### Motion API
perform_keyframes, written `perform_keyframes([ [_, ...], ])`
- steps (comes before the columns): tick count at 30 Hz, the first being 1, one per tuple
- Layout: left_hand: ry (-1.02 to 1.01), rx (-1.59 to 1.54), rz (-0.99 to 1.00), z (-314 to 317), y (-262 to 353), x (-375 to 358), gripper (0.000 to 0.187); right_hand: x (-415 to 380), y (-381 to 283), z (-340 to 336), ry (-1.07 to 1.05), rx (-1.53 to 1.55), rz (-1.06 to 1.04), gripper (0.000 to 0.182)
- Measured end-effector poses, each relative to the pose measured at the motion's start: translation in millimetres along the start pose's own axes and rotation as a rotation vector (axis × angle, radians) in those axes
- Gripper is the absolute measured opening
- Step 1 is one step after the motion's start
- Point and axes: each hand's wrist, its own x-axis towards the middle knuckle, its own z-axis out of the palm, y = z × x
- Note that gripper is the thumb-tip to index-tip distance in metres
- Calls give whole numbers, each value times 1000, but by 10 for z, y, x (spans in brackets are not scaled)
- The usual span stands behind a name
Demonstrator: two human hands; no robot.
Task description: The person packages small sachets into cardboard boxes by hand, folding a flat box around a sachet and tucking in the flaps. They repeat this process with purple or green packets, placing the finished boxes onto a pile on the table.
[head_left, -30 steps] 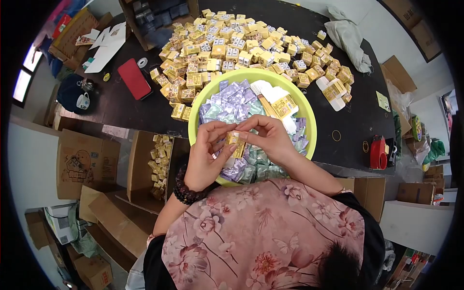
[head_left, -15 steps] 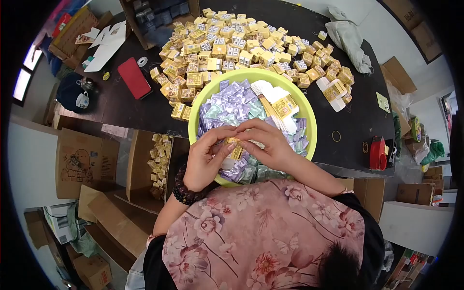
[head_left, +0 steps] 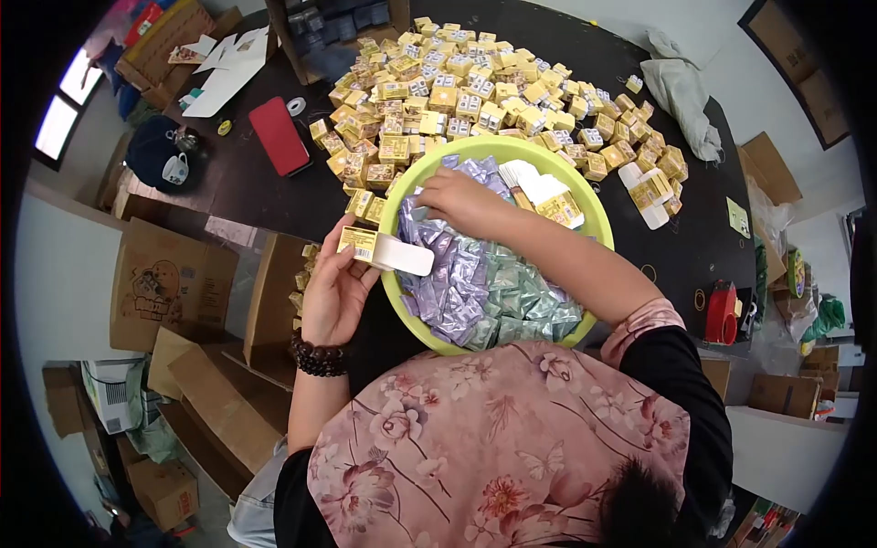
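My left hand [head_left: 336,290], with a beaded bracelet on its wrist, holds a small yellow box [head_left: 359,242] whose long white flap stretches over the rim of the lime-green basin [head_left: 598,228]. Purple sachets [head_left: 448,283] and green sachets [head_left: 516,297] fill the basin. Over its far left part is my right hand [head_left: 457,199], fingers bent down among purple sachets; what its fingertips hold, if anything, is too small to tell. Flat white and yellow cartons [head_left: 544,194] lie on the sachets at the basin's right.
A large heap of small yellow boxes [head_left: 457,82] covers the black table [head_left: 237,183] behind the basin. A red case [head_left: 280,135] lies at the left, a red tape dispenser [head_left: 722,313] at the right. Open cardboard boxes [head_left: 224,393] stand below left.
My hands have parted. The left moved left with a yellow box, its white flap now showing; the right moved up and over the far left sachets. The view has shifted slightly.
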Motion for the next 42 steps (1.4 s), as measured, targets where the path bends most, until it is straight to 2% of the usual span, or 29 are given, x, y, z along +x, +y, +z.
perform_keyframes([
  [1,-7,-25,-25,-55,7,9,35,-31,-9,-75,-57,-11,62,15],
  [3,6,-28,-35,-109,-9,18,33,-121,-131,-257,-17,-58,103,14],
  [5,6,15,13,-119,-134,58,33,-222,-528,-539,401,376,394,15],
  [6,6,54,56,-89,-205,78,32,-260,-707,-582,463,477,363,15],
  [8,-24,16,20,106,-261,65,29,-339,-907,-557,462,191,238,13],
  [9,-75,-10,22,208,-281,49,28,-375,-982,-598,398,26,238,11],
  [12,-161,80,62,281,-381,33,30,-460,-930,-468,355,70,262,9],
  [14,-139,179,46,324,-427,-24,30,-514,-957,-525,301,82,230,10],
  [16,-125,86,43,349,-450,-61,30,-524,-1040,-588,243,103,188,12],
  [18,-101,-21,62,348,-445,-61,24,-523,-1142,-620,424,173,229,18],
  [19,-94,-22,71,295,-443,-59,24,-545,-1159,-638,422,135,228,27],
  [21,-206,-106,-129,226,-419,-57,19,-633,-1080,-534,423,125,147,32],
  [23,-190,-102,-142,342,-413,-114,18,-700,-1045,-457,426,112,76,38],
  [25,-253,-106,-300,314,-419,-116,18,-678,-1099,-470,413,123,-68,35],
  [28,-329,-166,-414,359,-314,-144,19,-644,-1256,-471,412,216,1,28],
  [32,-334,-122,-410,332,-374,-137,24,-664,-1279,-449,332,238,-28,24],
  [34,-311,-12,-352,336,-416,-146,25,-603,-1370,-447,555,216,214,23],
  [35,-315,-35,-354,332,-460,-143,25,-624,-1368,-418,553,221,204,23],
  [37,-233,-26,-387,326,-486,-139,26,-673,-1321,-359,336,786,451,15],
  [38,-277,-74,-342,363,-498,-137,37,-645,-1331,-386,342,801,363,11],
  [40,-359,-162,-337,398,-494,-146,40,-684,-1270,-350,365,588,341,12],
  [41,-414,-138,-274,428,-466,-164,40,-697,-1235,-312,386,556,306,17],
  [42,-399,-117,-258,412,-464,-181,39,-685,-1249,-273,445,663,288,18],
])
